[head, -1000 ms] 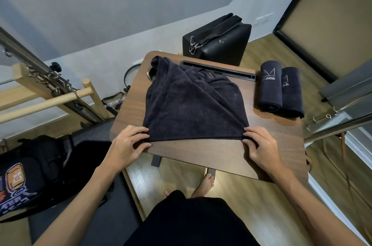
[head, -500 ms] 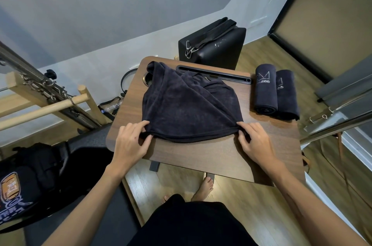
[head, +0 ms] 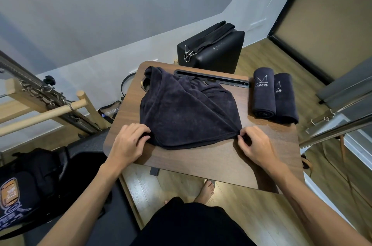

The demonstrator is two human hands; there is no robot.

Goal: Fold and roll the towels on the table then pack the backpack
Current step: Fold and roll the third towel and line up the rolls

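A dark navy towel (head: 187,109) lies loosely bunched on the small wooden table (head: 211,163), its near hem sagging in a curve. My left hand (head: 128,143) grips the towel's near left corner. My right hand (head: 255,145) pinches the near right corner between thumb and fingers. Two rolled navy towels (head: 263,94) with white lettering lie side by side at the table's right edge. A black backpack (head: 22,189) with an orange patch sits low at the far left, off the table.
A black slotted bar (head: 211,79) runs along the table's far edge. A black padded box (head: 211,48) with straps stands behind the table. A wooden and metal frame (head: 50,104) stands to the left, metal rails (head: 338,123) to the right. My bare foot (head: 205,191) shows beneath the table.
Both hands moved inward and away from me with the towel's near corners, so the straight near hem has bunched into a sagging curve. The camera tilted up slightly.
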